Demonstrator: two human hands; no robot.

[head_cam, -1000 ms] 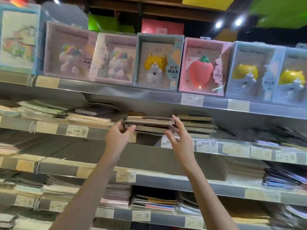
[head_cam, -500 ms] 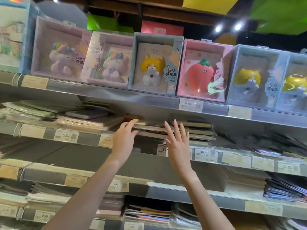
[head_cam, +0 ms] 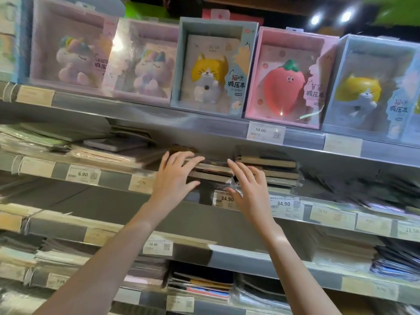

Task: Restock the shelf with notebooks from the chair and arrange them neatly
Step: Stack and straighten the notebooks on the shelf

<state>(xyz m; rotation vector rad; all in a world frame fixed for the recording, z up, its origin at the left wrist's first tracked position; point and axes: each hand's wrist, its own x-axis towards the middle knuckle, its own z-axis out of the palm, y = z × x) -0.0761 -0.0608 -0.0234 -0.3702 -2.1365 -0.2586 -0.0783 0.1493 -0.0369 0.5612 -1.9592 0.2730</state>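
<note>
Just beyond both hands' (head_cam: 213, 185) straight fingertips (head_cam: 193, 159), notebook stack (head_cam: 213, 170) on shelf (head_cam: 113, 178).

A row of boxed squishy toys fills the top tier: two unicorn boxes (head_cam: 75, 51) (head_cam: 145, 62), a cat box (head_cam: 212, 69), a pink strawberry box (head_cam: 286, 80) and another cat box (head_cam: 368, 89). Two ceiling spotlights (head_cam: 330, 17) glow upper right.

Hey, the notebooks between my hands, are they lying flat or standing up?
Lying flat: the notebooks show stacked edges on the shelf.
</note>
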